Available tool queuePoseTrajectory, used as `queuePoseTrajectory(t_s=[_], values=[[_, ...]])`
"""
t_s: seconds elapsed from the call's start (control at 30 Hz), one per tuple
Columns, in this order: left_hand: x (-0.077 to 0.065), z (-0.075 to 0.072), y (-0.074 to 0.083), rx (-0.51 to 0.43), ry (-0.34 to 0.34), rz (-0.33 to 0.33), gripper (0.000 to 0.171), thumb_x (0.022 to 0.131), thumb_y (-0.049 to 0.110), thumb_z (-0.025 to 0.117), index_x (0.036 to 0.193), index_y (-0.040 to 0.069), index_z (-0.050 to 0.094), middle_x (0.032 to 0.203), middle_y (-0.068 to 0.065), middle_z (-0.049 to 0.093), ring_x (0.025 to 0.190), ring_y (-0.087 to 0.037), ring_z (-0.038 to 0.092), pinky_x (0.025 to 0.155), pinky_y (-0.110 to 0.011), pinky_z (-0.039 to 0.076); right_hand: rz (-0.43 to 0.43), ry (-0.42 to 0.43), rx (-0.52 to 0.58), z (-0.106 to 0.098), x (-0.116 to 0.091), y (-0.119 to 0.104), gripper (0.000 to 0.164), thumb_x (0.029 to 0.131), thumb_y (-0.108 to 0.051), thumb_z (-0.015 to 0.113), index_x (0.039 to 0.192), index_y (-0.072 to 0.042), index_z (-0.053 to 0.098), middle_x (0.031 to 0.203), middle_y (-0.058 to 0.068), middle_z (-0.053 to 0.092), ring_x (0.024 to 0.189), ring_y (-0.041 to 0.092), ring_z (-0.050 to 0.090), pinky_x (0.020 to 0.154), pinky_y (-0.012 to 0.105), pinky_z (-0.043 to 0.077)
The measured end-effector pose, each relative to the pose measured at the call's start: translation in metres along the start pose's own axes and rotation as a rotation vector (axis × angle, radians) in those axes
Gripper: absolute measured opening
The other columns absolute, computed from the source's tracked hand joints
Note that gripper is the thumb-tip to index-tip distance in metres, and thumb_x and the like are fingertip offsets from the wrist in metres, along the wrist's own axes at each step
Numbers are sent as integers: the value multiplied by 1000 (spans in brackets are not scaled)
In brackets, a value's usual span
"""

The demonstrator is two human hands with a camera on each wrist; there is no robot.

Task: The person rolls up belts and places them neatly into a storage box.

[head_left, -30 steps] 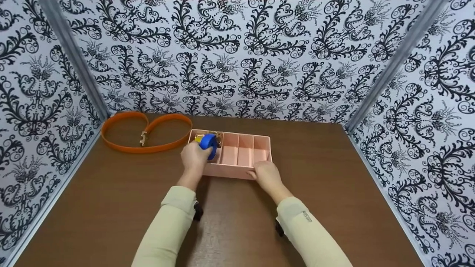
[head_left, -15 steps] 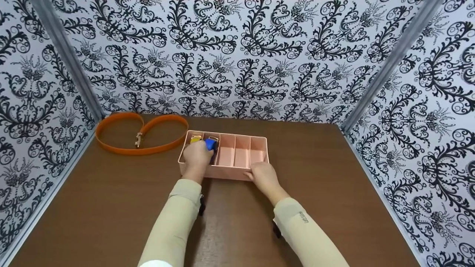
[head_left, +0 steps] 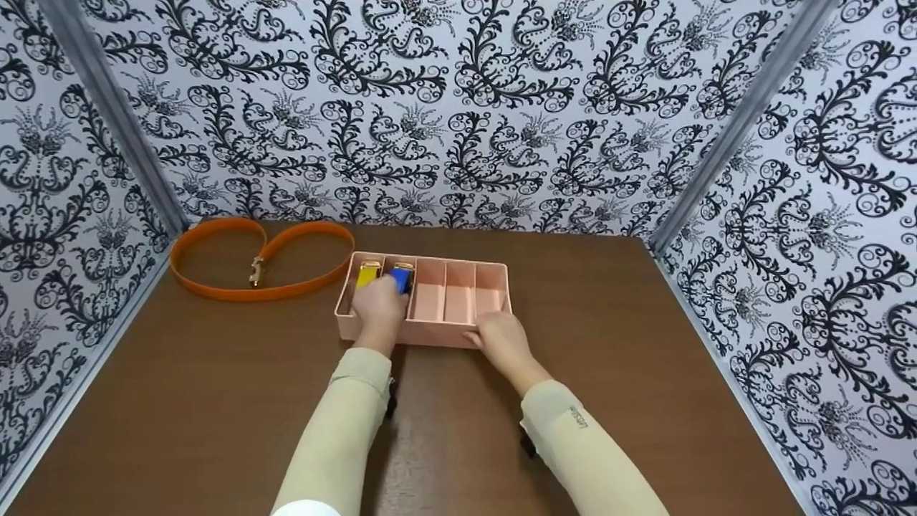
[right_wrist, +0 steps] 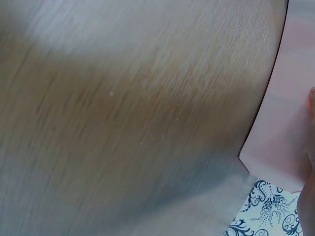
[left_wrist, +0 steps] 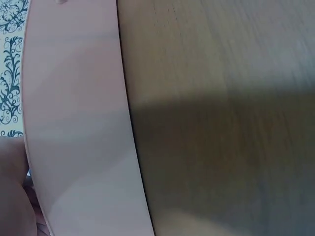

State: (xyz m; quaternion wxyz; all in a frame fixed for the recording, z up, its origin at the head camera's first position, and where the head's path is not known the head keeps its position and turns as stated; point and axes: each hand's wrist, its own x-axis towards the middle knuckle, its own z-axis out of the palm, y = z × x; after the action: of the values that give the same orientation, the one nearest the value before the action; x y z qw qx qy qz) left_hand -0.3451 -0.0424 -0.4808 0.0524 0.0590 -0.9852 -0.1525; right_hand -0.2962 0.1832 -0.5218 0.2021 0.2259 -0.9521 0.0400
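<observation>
A pink divided organizer box (head_left: 444, 333) stands on the brown table. In its second compartment from the left is a rolled blue belt (head_left: 401, 277) with a gold buckle; my left hand (head_left: 379, 301) reaches over the front wall and holds it, thumb at its right side. The hand covers the roll's near part, and the fingertips are hidden. A rolled yellow belt (head_left: 369, 274), also gold-buckled, lies in the leftmost compartment. My right hand (head_left: 501, 337) grips the box's near right corner, thumb against the outer front wall (right_wrist: 283, 132) in the right wrist view.
An orange belt (head_left: 261, 294) with a gold buckle lies looped on the table (head_left: 573, 287), left of the box. Three bare compartments make up the box's right part. Black-and-white patterned walls (head_left: 458, 107) enclose the back and sides.
My left hand has lowered the blue belt from above the box's left end into the second compartment. The right hand keeps its grip on the corner. The view has shifted slightly.
</observation>
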Motion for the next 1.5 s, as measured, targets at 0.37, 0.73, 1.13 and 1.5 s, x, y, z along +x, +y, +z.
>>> queuePoseTrajectory(t_s=[0.37,0.73,1.13,1.5], values=[[-4,-8,-6,-102,-12,-21,58,86,48,69,123,4,62,108,-17,68,90,-35,65,79,-53,52,12,-48,-2,2,1,-2,34,85,-36,72,67,-9,64,72,8,68,73,30,66,71,44,50],[-9,-16,-23,-178,66,-4,44,91,46,63,111,8,69,102,-17,70,86,-37,66,77,-54,51,-28,26,-60,3,4,1,36,84,-37,72,64,-10,58,68,6,64,67,28,64,65,42,51],[-15,-24,-49,-228,67,-70,46,96,34,58,133,6,55,109,-19,67,89,-36,64,83,-51,51,-54,8,-8,5,-6,14,35,85,-34,72,63,-11,57,67,6,63,64,29,63,60,44,51],[-3,-13,-100,-160,83,7,40,95,24,59,126,-2,58,111,-23,63,97,-42,59,83,-57,48,-23,-22,53,-6,-8,73,29,85,-30,74,70,-7,62,70,11,65,68,34,65,63,49,52]])
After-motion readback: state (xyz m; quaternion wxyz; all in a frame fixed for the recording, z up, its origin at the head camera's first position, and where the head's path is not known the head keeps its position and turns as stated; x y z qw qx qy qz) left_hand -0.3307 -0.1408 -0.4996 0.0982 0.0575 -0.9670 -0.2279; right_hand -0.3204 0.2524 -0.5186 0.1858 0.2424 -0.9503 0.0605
